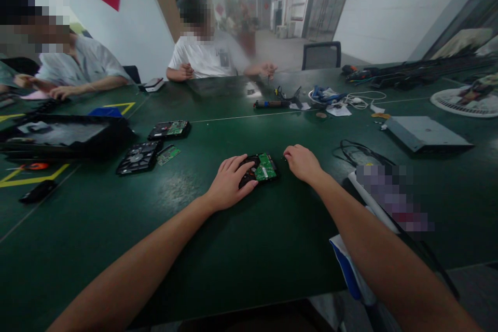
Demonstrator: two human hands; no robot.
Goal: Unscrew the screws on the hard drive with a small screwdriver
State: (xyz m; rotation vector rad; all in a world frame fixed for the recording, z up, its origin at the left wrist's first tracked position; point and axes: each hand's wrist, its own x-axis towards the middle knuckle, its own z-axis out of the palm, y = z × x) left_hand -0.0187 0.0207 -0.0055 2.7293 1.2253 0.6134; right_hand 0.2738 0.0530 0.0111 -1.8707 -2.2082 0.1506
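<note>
A hard drive [265,170] lies on the green table in front of me, its green circuit board facing up. My left hand [230,182] grips it from the left, fingers over its far side and thumb along the near edge. Just right of the drive, apart from it, my right hand [301,162] is closed in a pinch. A tiny dark bit shows at those fingertips, too small to name. To the left lie another hard drive [169,129], a dark drive casing [139,157] and a loose green circuit board [168,155].
A black tray [70,135] stands at the left. On the right are a grey metal box [428,133], black cables [361,151] and a pixelated item beside my right forearm. A blue cable bundle [326,94] lies farther back. Two people sit across the table.
</note>
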